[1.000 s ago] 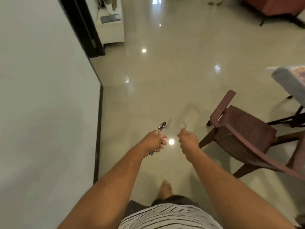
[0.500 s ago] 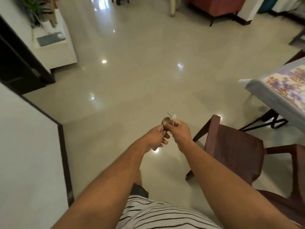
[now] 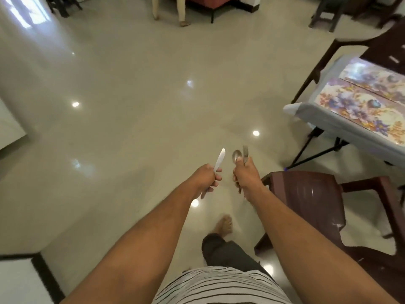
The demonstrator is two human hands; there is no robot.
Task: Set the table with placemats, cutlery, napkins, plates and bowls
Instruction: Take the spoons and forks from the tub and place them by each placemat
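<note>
My left hand point(image 3: 206, 177) grips a table knife point(image 3: 219, 160) by its handle, blade pointing up and away. Beside it, my right hand point(image 3: 246, 176) holds a spoon point(image 3: 237, 155) and a fork point(image 3: 245, 152) together, their heads sticking up above my fist. Both hands hover over the floor in front of me. At the right edge stands the table point(image 3: 328, 119) with a grey cloth, and two floral placemats point(image 3: 359, 104) lie on it side by side.
A dark red plastic chair point(image 3: 311, 198) stands just right of my right arm, and another chair point(image 3: 385, 47) sits behind the table. White counter corners are at the lower left point(image 3: 19, 279). Glossy tiled floor point(image 3: 135, 106) spreads ahead; furniture legs line the far side.
The spoon has passed from my left hand to my right, and my left now holds only the knife. My view has turned right, bringing the table and placemats closer.
</note>
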